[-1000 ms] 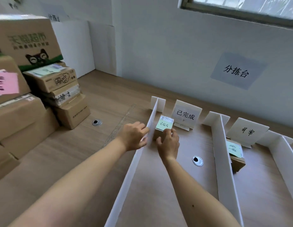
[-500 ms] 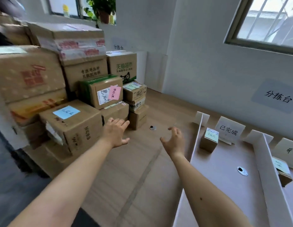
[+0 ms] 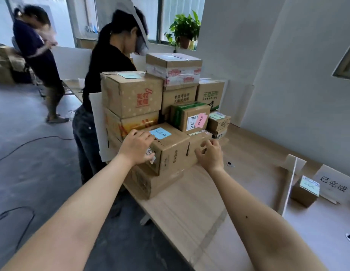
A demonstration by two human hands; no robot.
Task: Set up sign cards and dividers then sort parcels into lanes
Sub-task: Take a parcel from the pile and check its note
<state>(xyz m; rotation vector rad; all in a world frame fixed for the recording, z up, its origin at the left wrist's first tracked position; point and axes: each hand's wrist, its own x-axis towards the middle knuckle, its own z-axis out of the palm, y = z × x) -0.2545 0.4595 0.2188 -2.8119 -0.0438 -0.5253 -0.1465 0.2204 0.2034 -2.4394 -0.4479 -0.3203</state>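
My left hand (image 3: 138, 147) clasps the left end of a brown cardboard parcel with a blue note (image 3: 170, 153), at the centre of the frame on a flatter box at the wooden surface's (image 3: 199, 202) edge. My right hand (image 3: 210, 154) curls at its right end, hiding that corner, so I cannot tell whether it grips. The white sign card (image 3: 334, 182) is cut off at the right.

front parcel (image 3: 170, 151) on a lower box (image 3: 150, 184) at the table's (image 3: 189, 202) left end, left hand (image 3: 138, 148) on its left side, right hand (image 3: 210, 155) on its right; stacked boxes (image 3: 131, 96) behind; divider (image 3: 290, 180) far right, small parcel (image 3: 304, 193) beyond it
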